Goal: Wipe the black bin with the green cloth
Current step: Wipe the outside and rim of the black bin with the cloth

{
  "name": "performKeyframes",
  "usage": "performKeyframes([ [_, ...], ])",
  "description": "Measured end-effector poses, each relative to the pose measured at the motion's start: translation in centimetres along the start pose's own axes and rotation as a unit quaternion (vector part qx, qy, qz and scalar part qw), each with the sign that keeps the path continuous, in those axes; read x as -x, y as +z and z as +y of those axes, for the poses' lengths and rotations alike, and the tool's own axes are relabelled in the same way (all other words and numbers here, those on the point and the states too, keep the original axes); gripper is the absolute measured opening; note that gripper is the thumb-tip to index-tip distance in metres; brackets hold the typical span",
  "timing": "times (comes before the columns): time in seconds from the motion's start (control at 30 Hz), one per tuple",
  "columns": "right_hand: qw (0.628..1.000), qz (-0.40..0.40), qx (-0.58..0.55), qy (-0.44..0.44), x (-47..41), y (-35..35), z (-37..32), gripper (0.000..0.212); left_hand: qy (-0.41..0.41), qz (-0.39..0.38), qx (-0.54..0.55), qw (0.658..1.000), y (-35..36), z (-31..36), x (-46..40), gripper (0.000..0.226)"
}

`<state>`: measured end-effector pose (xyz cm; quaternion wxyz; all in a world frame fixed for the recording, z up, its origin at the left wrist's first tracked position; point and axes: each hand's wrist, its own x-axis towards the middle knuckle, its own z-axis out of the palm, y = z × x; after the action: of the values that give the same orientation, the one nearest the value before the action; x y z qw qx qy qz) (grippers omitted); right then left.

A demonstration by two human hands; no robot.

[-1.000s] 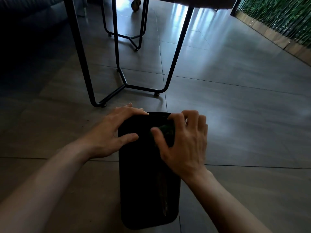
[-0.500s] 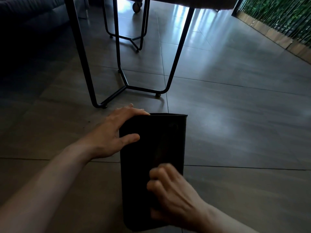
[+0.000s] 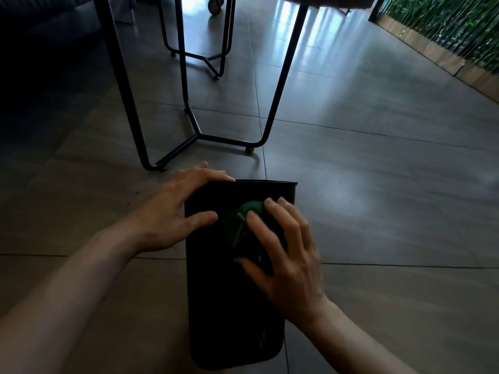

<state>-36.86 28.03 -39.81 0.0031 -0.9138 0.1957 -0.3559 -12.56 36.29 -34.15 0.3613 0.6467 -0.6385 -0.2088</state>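
Observation:
The black bin [image 3: 221, 306] lies on its side on the tiled floor, its far end toward the table legs. My left hand [image 3: 175, 211] grips the bin's far left corner, fingers over the edge and thumb on the upper face. My right hand [image 3: 286, 255] presses the crumpled green cloth [image 3: 240, 222] flat against the bin's upper face, near the far end. Most of the cloth is hidden under my palm and fingers.
Black metal table legs [image 3: 189, 125] stand just beyond the bin, with a second frame [image 3: 213, 55] and a caster wheel farther back. A dark sofa [image 3: 40, 49] fills the far left. A wooden ledge with green plants [image 3: 445, 36] runs along the right.
My right hand slid the cloth from the bin's far end down to the near end, then back up toward the far end. My left hand stayed on the corner.

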Motion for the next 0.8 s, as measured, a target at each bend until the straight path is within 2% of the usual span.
performKeyframes([
  [0.07, 0.999, -0.008, 0.003, -0.043, 0.8, 0.4, 0.1, 0.052, 0.001, 0.001, 0.004, 1.000, -0.1, -0.2, -0.1, 0.061],
  [0.13, 0.992, -0.031, 0.017, -0.121, 2.5, 0.6, 0.0, 0.043, -0.005, 0.005, 0.011, 1.000, -0.2, -0.3, -0.2, 0.061],
  [0.23, 0.963, -0.088, 0.033, -0.253, 5.9, -0.1, 0.3, 0.028, -0.010, 0.006, 0.008, 1.000, -0.2, -0.2, -0.2, 0.061],
  [0.3, 0.948, -0.112, 0.033, -0.297, 6.9, -1.0, 0.4, 0.023, -0.006, 0.001, 0.004, 1.000, -0.1, -0.1, -0.1, 0.063],
  [0.4, 0.959, -0.099, 0.018, -0.263, 4.3, -1.7, 1.0, 0.018, -0.009, 0.004, 0.002, 1.000, -0.1, -0.1, -0.1, 0.068],
  [0.53, 0.997, -0.006, -0.026, -0.068, -3.6, -2.5, 2.0, 0.025, -0.015, 0.002, 0.012, 1.000, -0.1, -0.1, -0.1, 0.068],
  [0.63, 0.999, 0.012, -0.034, -0.016, -5.6, -2.5, 1.8, 0.029, -0.012, 0.003, 0.006, 1.000, -0.1, -0.1, -0.1, 0.069],
  [0.7, 0.997, -0.004, -0.029, -0.065, -3.2, -2.0, 1.2, 0.032, -0.008, 0.004, 0.002, 1.000, -0.1, -0.2, -0.1, 0.069],
  [0.8, 0.964, -0.083, 0.036, -0.252, 4.2, -0.9, 0.3, 0.037, -0.012, 0.004, 0.005, 1.000, -0.1, 0.0, -0.1, 0.066],
])
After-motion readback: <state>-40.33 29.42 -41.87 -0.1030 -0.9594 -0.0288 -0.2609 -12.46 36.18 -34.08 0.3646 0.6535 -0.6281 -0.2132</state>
